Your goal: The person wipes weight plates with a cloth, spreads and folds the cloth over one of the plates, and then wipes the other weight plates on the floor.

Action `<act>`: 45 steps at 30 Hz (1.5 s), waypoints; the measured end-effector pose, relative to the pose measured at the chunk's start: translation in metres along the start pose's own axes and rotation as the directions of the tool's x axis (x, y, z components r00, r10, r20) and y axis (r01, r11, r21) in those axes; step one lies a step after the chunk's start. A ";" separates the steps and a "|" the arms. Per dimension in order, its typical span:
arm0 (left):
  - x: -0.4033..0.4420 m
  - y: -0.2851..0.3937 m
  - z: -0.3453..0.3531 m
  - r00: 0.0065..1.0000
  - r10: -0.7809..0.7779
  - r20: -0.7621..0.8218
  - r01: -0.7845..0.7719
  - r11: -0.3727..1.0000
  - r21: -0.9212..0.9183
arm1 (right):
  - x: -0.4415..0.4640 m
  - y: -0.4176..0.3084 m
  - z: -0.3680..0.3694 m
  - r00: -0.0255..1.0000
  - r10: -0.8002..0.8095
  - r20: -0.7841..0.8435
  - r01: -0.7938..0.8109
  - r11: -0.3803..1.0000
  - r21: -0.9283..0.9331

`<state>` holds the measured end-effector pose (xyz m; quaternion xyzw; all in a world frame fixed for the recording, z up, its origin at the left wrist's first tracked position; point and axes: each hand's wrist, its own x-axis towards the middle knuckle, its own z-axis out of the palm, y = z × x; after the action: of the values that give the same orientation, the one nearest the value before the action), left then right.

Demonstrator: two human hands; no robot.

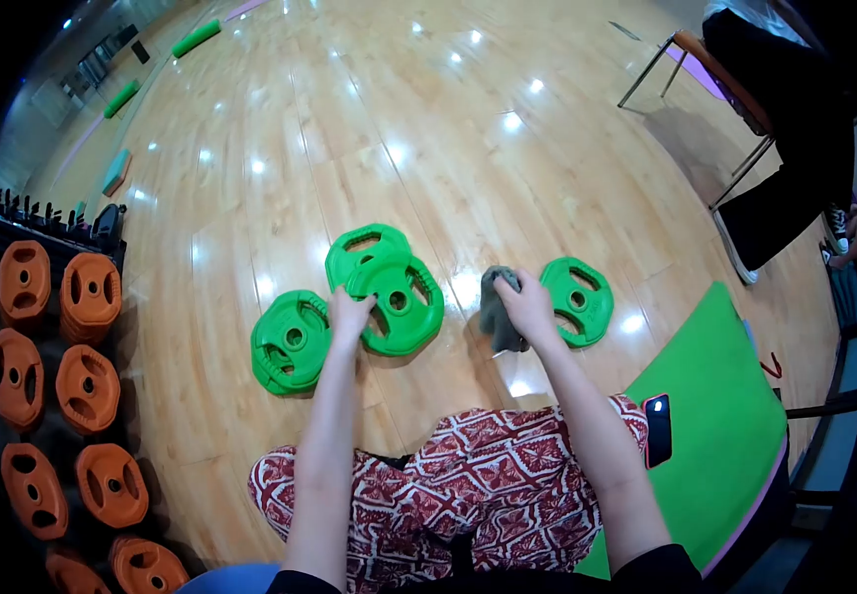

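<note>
My left hand (350,315) is closed on the left edge of a green weight plate (418,319), fingers at one of its grip openings. That plate overlaps a second green plate (360,241) behind it. To the left of the hand, another green plate (275,368) lies on the floor, partly covered by my hand and forearm. A crumpled dark grey cloth (495,315) is bunched in my right hand (528,305), which is held just left of one more green plate (595,297).
Orange weight plates (92,289) fill a rack on the left. A green mat (710,396) lies to my right, with a phone (657,431) on it near my knee. At the upper right, a person in black trousers (795,188) sits on a chair (720,79). Green rollers (197,39) lie far off.
</note>
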<state>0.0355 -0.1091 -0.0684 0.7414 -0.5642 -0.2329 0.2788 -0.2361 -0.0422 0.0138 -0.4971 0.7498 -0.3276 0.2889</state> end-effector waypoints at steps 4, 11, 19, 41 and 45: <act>0.014 0.023 -0.022 0.993 0.029 0.117 -0.062 0.955 0.289 | 0.001 0.000 0.002 1.000 0.025 -0.005 -0.024 0.998 0.065; 0.039 0.020 -0.007 0.972 0.184 0.143 -0.226 0.895 0.384 | 0.002 -0.004 0.009 1.000 0.005 -0.017 -0.002 0.990 0.143; 0.029 0.032 -0.013 0.949 0.295 0.114 -0.306 0.768 0.563 | 0.001 -0.003 0.020 1.000 -0.020 -0.003 0.020 0.977 0.211; -0.107 0.015 -0.108 0.947 0.296 0.122 -0.320 0.885 0.339 | 0.005 0.071 -0.003 0.931 0.364 0.000 -0.280 0.717 -0.638; -0.099 0.018 -0.114 0.959 0.278 0.053 -0.280 0.904 0.322 | 0.006 0.090 -0.008 0.883 0.455 -0.117 -0.387 0.563 -0.731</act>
<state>0.0729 0.0000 0.0304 0.6882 -0.6959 -0.0964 0.1811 -0.2937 -0.0201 -0.0520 -0.3904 0.8999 0.1025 0.1651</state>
